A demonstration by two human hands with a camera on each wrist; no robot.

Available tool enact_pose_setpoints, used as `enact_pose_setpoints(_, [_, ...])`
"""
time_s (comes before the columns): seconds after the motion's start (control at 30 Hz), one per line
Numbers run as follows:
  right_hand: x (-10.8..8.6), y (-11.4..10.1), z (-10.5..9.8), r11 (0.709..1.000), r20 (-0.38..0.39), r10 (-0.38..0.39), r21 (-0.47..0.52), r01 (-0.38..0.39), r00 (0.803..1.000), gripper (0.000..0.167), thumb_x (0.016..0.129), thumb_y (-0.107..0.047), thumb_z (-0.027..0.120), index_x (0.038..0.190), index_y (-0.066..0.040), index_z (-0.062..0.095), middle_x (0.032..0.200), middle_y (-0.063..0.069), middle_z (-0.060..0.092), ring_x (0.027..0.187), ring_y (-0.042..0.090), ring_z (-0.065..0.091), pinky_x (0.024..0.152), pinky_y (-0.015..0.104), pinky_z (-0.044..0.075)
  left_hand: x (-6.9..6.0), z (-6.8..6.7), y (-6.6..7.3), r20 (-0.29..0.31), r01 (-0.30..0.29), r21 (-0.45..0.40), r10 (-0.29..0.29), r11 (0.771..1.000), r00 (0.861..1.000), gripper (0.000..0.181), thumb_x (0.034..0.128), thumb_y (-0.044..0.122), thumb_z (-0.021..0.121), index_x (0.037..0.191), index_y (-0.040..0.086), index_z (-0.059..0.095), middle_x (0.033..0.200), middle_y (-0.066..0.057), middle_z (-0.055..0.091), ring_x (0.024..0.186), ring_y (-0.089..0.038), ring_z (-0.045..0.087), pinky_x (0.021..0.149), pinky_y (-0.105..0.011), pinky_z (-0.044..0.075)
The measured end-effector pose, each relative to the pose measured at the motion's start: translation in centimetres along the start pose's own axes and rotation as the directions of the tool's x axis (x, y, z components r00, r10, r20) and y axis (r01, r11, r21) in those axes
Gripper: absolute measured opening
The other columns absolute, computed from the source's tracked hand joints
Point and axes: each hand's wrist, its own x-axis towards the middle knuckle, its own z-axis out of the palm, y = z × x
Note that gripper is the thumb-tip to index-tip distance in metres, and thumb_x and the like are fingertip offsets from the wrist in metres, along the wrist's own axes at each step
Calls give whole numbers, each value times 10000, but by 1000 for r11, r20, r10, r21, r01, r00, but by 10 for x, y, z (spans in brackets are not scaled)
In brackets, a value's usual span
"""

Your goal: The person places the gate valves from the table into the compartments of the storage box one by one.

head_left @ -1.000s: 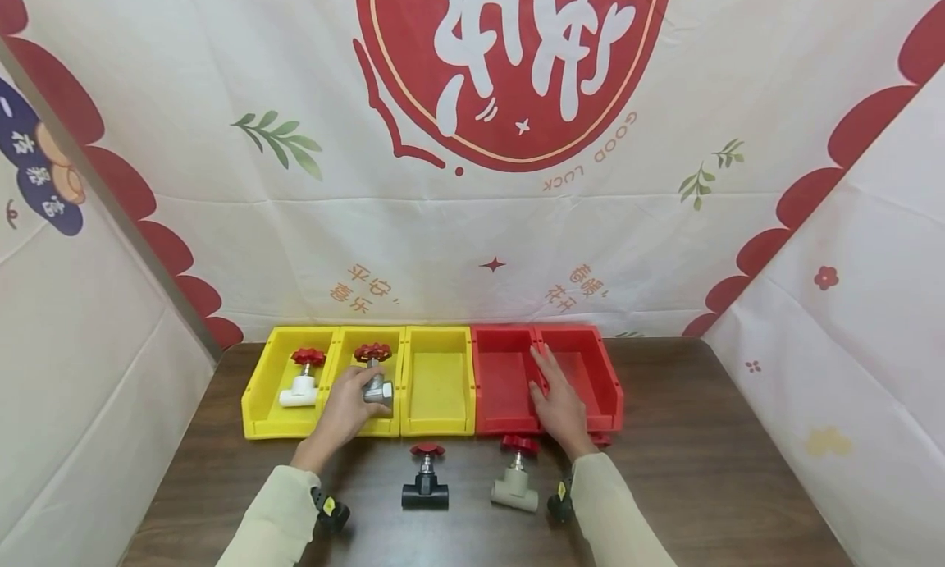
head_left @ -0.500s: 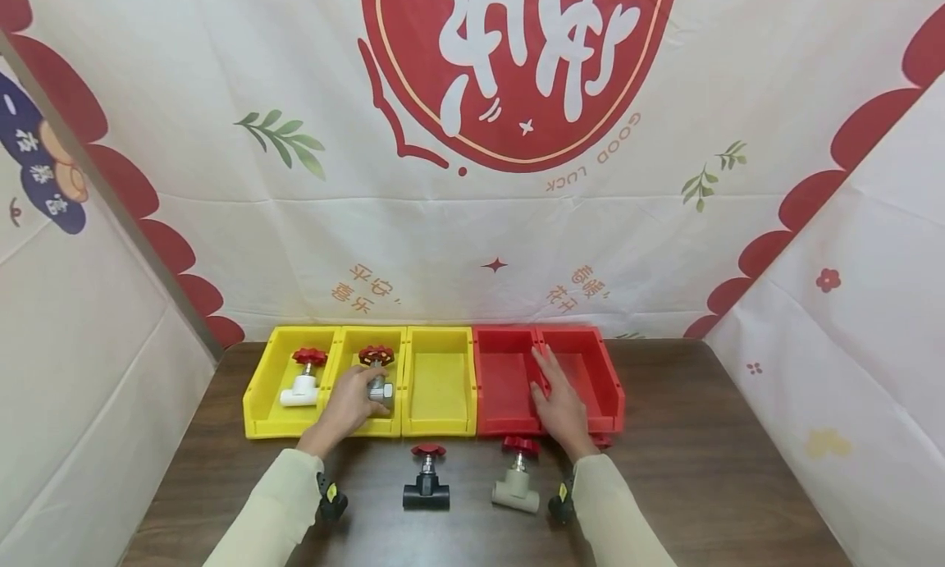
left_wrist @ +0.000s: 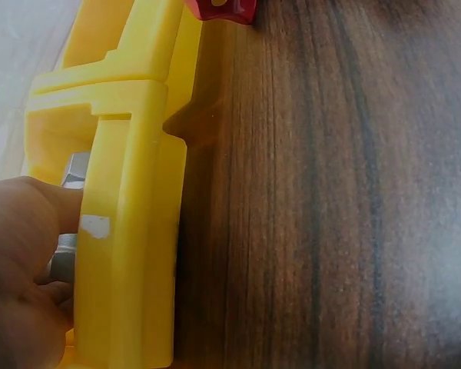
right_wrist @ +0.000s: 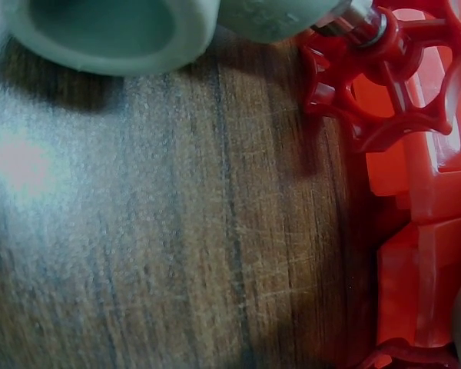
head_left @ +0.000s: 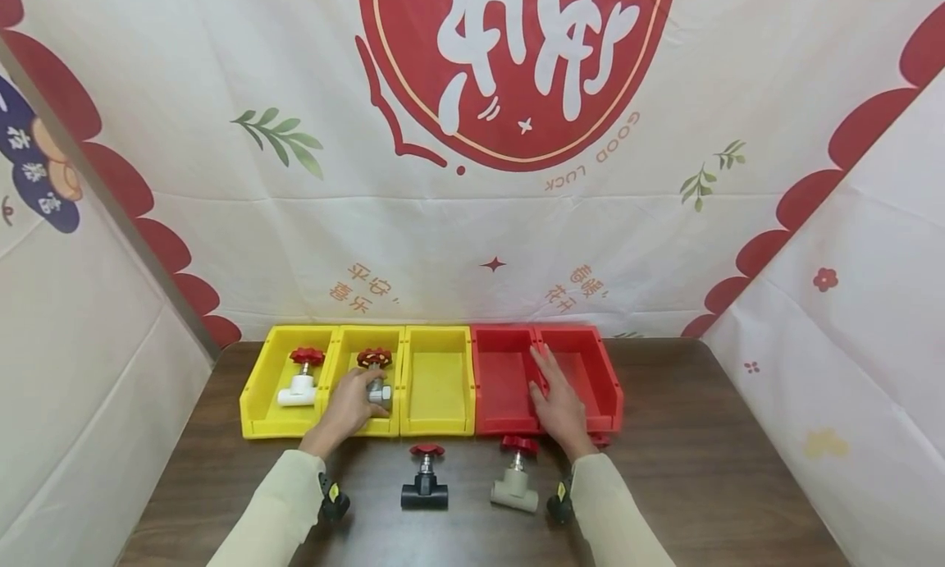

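Observation:
My left hand (head_left: 347, 404) reaches into the second yellow bin (head_left: 372, 337) and grips a silver metal valve (head_left: 380, 393) with a red handwheel. In the left wrist view the bin's front wall hides part of the metal valve (left_wrist: 64, 257). My right hand (head_left: 559, 401) lies with fingers extended over the divider between the two red bins (head_left: 505, 378). Just in front of those bins stands a grey-green valve (head_left: 514, 489) with a red handwheel. A black valve (head_left: 424, 491) is on the table to its left.
In the leftmost yellow bin (head_left: 284, 427) sits a white valve (head_left: 299, 390). The third yellow bin (head_left: 439, 386) adjoins the red ones. Another red handwheel (head_left: 600, 441) shows beside my right wrist, mostly hidden. A printed cloth (head_left: 472, 247) hangs behind the wooden table (head_left: 709, 452).
My left hand has lowered slightly with the metal valve in its bin, and its wrist has shifted a little right. The right hand has stayed in place.

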Motion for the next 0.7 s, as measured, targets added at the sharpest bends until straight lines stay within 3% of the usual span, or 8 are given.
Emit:
enact_pose_setpoints(0.33, [1,3,2,1000,-20,-22,-8,22,1000,799,895,-248,663,1474,-507,179,1586,-90,125,1373,320,289,898,643,397,-1,2,-1,-13,-35,-12,35,999,999,569,637,43,872,1163,47,656,1071,-195,582,900,-299,562,796,-459,505])
enact_pose_setpoints(0.7, [1,3,2,1000,-17,-22,-16,22,1000,801,897,-255,659,1465,-527,164,1587,-84,128,1367,326,302,905,654,383,-1,3,-3,-16,-14,-26,14,1000,1000,567,638,34,870,1161,51,655,1100,-206,571,932,-326,556,811,-474,500])
